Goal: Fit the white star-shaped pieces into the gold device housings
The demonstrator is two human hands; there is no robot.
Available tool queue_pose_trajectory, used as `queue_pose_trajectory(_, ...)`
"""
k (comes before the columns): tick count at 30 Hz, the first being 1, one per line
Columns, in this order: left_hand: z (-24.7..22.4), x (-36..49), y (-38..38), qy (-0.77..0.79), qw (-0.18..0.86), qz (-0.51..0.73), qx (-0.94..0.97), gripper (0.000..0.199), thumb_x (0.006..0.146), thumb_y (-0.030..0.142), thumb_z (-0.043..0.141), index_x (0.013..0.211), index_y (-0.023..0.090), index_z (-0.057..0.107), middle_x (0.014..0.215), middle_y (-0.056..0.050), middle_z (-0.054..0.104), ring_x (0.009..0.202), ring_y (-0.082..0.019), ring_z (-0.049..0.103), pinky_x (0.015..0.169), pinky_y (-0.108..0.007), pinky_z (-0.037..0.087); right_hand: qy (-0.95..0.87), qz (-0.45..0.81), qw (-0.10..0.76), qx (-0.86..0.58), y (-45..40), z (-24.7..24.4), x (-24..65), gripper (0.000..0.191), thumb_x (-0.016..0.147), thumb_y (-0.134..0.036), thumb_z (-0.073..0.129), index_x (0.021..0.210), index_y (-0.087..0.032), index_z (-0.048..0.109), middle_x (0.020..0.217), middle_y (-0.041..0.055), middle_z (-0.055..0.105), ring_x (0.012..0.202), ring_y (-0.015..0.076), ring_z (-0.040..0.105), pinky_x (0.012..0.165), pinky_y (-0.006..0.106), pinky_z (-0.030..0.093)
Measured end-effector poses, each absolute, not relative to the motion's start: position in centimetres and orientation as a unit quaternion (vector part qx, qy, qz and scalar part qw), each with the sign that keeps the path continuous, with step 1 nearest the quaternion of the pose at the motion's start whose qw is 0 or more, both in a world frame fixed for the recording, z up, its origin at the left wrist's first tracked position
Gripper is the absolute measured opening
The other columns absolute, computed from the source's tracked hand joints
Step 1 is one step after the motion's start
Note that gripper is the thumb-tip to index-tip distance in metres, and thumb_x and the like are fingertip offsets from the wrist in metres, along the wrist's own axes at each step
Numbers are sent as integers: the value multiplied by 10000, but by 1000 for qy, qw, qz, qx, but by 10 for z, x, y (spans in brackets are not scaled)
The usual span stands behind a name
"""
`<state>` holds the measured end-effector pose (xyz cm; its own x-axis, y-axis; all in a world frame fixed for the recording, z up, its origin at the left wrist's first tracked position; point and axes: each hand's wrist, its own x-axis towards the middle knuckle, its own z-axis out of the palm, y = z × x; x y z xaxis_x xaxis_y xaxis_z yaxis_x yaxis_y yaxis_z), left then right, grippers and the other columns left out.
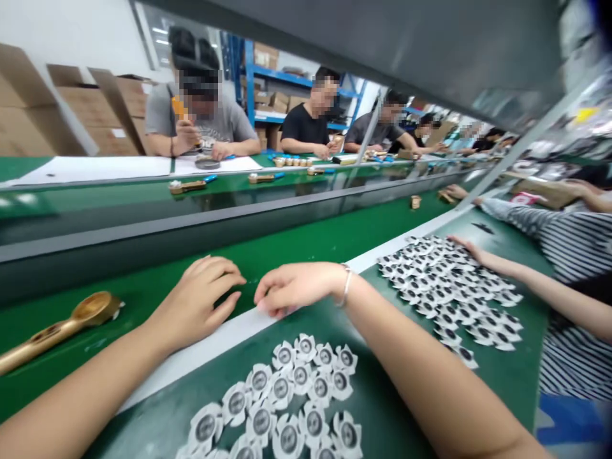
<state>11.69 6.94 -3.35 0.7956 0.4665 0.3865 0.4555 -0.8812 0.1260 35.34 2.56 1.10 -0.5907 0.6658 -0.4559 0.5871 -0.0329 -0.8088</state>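
Note:
My left hand [203, 303] is over the green conveyor belt by its white edge strip. Its fingers are bent but apart, and nothing shows between thumb and fingers. Just to the right, my right hand [299, 287] hangs over the strip with its fingers curled together; whatever they may hold is hidden. A bracelet [347, 284] circles that wrist. Below both hands lie several silvery petal-edged discs with dark round centres [281, 387], spread on the green tabletop. A gold-coloured, spoon-shaped part with a hollow round end [90, 310] rests on the belt, left of my left hand.
Many more such discs [444, 280] lie to the right, where a co-worker's hand [468, 248] touches them. Smaller gold parts [415, 202] sit farther along the belt [344, 229]. Across it, people work at a bench. A slanted metal post [521, 150] and an overhead panel [406, 44] frame the right.

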Motion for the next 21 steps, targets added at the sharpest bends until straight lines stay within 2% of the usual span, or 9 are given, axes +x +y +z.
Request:
queue_pose_trajectory(4, -38, 114, 74, 240, 8, 191, 952, 216, 893, 311, 505, 1056, 243, 630, 1116, -58, 607, 1124, -255, 529, 1003, -442, 401, -714, 547, -21, -437, 25, 10, 346, 202, 883, -332, 625, 911, -134, 598, 720, -27, 572, 626, 69, 527, 559, 149, 421)
queue_pose_trajectory(14, -49, 111, 81, 256, 2, 186, 949, 270, 884, 369, 526, 1133, 307, 609, 1203, -43, 583, 1174, -272, 519, 997, -441, 448, -761, 484, -79, -424, 32, 5, 336, 233, 850, -341, 653, 770, -136, 575, 687, -32, 540, 656, 101, 515, 596, 193, 395)
queue_pose_trajectory(18, -64, 105, 94, 252, 4, 204, 946, 312, 840, 405, 572, 1147, 362, 607, 1206, -2, 598, 1160, -273, 545, 970, -430, 489, -767, 480, -99, -413, 35, -1, 330, 245, 846, -353, 645, 749, -140, 572, 659, -36, 517, 644, 115, 508, 579, 211, 384)
queue_pose_trajectory(21, -74, 101, 101, 250, 14, 225, 942, 313, 816, 450, 582, 1126, 419, 606, 1174, 51, 625, 1139, -293, 561, 952, -464, 504, -766, 489, -106, -403, 36, -1, 329, 243, 877, -330, 605, 739, -133, 571, 631, -42, 488, 611, 107, 482, 570, 215, 371)
